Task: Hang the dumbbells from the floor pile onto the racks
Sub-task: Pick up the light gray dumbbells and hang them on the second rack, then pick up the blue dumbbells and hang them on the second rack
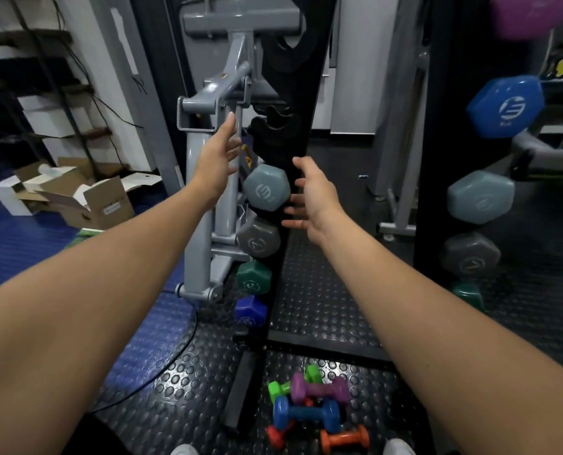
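A black upright rack (301, 103) stands in front of me with dumbbells hung down its left side: a grey-blue one (266, 188), a dark grey one (258, 240), a green one (253, 278) and a blue one (249, 311). My left hand (219, 152) is open and empty, up left of the grey-blue dumbbell. My right hand (313, 198) is open just right of that dumbbell, fingers spread, holding nothing. On the floor by my feet lies the pile: a purple dumbbell (319, 389), a blue one (306, 415), a lime green one (280, 387), an orange one (344, 440) and a red one (278, 436).
A second black rack (437, 159) on the right carries purple, blue (505, 106), grey-blue (480, 197), dark grey and green dumbbells. A grey exercise machine (207, 103) stands behind the left rack. Open cardboard boxes (86, 201) lie at the left on blue matting.
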`<control>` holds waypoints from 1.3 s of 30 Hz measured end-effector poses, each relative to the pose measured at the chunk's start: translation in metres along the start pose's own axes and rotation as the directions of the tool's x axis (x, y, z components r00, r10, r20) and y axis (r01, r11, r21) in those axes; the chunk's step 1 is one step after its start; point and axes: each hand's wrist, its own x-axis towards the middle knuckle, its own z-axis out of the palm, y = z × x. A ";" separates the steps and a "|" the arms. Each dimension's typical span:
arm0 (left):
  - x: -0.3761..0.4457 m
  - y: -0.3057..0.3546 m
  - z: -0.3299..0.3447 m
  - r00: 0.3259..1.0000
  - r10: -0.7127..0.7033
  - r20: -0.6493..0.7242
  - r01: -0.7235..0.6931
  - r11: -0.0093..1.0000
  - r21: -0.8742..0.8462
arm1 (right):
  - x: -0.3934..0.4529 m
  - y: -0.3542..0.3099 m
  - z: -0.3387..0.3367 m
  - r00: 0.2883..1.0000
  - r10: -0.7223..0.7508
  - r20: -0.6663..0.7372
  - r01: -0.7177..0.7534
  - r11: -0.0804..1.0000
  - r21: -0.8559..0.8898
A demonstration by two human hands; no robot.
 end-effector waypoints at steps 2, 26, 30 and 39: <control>-0.007 -0.011 -0.005 1.000 -0.029 0.000 0.029 0.999 0.014 | -0.005 0.003 -0.005 1.000 -0.020 -0.005 0.020 1.000 -0.010; -0.157 -0.302 -0.010 0.907 -0.198 -0.370 0.336 0.872 0.356 | -0.010 0.314 -0.136 0.854 0.463 -0.239 -0.503 0.852 -0.147; -0.184 -0.350 0.006 0.895 -0.358 -0.264 0.441 0.798 0.411 | -0.008 0.368 -0.154 0.787 0.532 -0.312 -0.594 0.791 -0.147; -0.236 -0.464 0.037 0.578 -0.767 -0.277 0.749 0.365 0.553 | 0.006 0.457 -0.189 0.703 0.537 -0.467 -0.707 0.601 -0.372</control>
